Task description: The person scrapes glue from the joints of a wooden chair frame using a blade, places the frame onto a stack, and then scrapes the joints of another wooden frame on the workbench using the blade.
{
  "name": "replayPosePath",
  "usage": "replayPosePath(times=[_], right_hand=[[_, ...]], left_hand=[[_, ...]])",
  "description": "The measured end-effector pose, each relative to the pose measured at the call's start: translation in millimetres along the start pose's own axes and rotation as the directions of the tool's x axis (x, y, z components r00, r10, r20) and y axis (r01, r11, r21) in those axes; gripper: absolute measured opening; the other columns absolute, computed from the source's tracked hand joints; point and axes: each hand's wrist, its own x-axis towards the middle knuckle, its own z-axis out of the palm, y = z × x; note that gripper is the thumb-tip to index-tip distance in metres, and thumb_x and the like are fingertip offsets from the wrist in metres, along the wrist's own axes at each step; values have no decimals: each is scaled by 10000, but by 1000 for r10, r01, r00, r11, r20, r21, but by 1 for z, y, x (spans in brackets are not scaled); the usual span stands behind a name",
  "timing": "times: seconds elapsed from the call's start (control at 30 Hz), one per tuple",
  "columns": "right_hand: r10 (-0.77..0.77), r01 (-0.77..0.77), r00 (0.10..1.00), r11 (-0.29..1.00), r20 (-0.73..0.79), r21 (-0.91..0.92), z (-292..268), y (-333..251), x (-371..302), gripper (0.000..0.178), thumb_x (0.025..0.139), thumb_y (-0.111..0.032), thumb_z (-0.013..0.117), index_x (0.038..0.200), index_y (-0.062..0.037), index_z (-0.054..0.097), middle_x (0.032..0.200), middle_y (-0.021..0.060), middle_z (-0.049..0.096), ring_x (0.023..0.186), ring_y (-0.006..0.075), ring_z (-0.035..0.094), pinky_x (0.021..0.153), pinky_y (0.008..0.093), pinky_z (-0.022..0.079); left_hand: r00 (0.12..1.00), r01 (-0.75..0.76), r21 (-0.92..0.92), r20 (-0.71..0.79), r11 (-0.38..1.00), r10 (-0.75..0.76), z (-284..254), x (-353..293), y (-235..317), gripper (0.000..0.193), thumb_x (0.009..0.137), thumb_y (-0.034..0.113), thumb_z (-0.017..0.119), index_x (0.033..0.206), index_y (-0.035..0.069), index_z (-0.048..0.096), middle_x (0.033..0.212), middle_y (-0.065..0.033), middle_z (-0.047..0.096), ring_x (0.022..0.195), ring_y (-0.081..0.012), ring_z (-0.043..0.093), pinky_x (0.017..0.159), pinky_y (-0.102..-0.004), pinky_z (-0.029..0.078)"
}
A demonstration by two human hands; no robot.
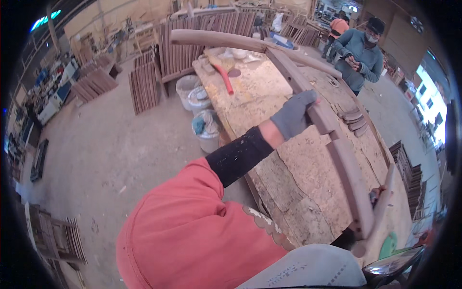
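A brown wooden frame [349, 168] lies slantwise over the worktable, its long notched rail running from far to near. At the far end, a curved wooden piece [216, 38] joins the rail and reaches out to the left. Another curved piece [385, 209] stands at the near right end. My left hand [294, 115], in a grey glove, is closed round the rail near its middle. Of my right hand [375, 194], only some fingers show, wrapped at the near right curved piece; the rest is hidden behind the wood.
The worktable [303, 168] has a worn, patchy top. A red-handled brush [224, 77] lies at its far left, and small curved wood pieces [355, 121] lie right of the rail. Buckets [207, 132] stand along the left side. A masked person [363, 58] stands beyond the far right.
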Motion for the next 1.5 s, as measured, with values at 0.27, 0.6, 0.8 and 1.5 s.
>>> replayPosePath(times=[0.27, 0.6, 0.8, 1.5], right_hand=[[-135, 128, 991, 886, 16, -447, 113, -84, 82, 366, 909, -134, 419, 1215, 67, 418, 991, 130, 513, 857, 222, 504, 705, 373, 430], [-357, -136, 866, 506, -350, -852, 117, -11, 59, 334, 916, -168, 418, 1183, 28, 459, 934, 93, 512, 802, 189, 490, 672, 339, 421], [-328, -269, 843, 429, -427, -862, 97, 25, 36, 318, 920, -188, 416, 1164, 5, 484, 900, 71, 512, 769, 169, 482, 653, 319, 415], [-250, -354, 865, 313, -435, -882, 89, 69, 43, 291, 934, -259, 412, 1096, -76, 569, 780, -7, 511, 653, 101, 453, 584, 248, 395]], left_hand=[[957, 237, -449, -45, 861, -286, -29, -1, -15, 299, 864, 240, 458, 1041, -1, 447, 1064, -174, 535, 998, -344, 555, 937, -549, 428], [844, 500, -571, 151, 651, -515, -99, -43, -44, 376, 940, 227, 314, 1146, -48, 468, 1134, -230, 519, 1059, -375, 517, 896, -502, 481], [769, 476, -634, -36, 609, -638, -125, -62, -57, 403, 939, 183, 414, 1217, -103, 357, 1135, -231, 459, 1058, -343, 493, 882, -449, 503], [879, -445, 791, 475, 419, 37, 13, -30, 43, 734, 721, 440, 671, 1278, 43, 404, 1101, -119, 540, 1062, -272, 513, 938, -404, 407]])
